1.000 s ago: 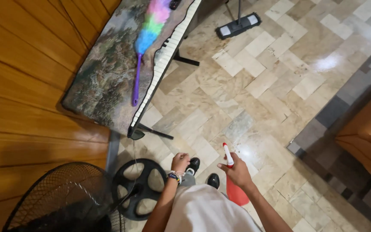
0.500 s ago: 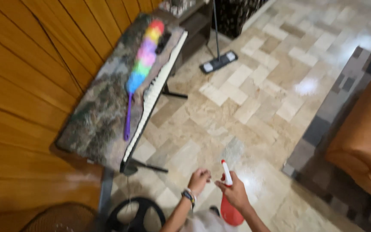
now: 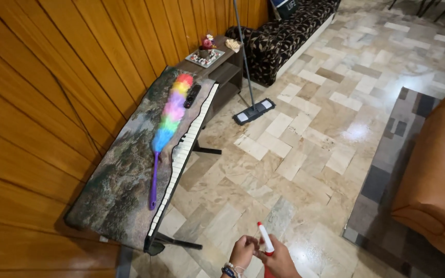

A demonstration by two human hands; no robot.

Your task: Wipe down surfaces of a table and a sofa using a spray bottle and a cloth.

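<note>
Both our hands meet low at the frame's bottom edge: our right hand (image 3: 279, 261) is wrapped around the neck of a red spray bottle (image 3: 264, 241), and our left hand (image 3: 242, 252) is curled at its white nozzle, though whether it grips we cannot tell. We judge the bottle is being readied. Next comes aiming it at the cloth-covered keyboard (image 3: 181, 154), where a rainbow duster (image 3: 167, 128) lies, well apart from the mop (image 3: 254, 111).

Spray bottle (image 3: 264, 242): red body cut off by bottom edge. Both hands: wrists and lower parts out of frame. Mop (image 3: 253, 111): handle top cut off. Brown armchair (image 3: 439, 180): partly beyond right edge.
</note>
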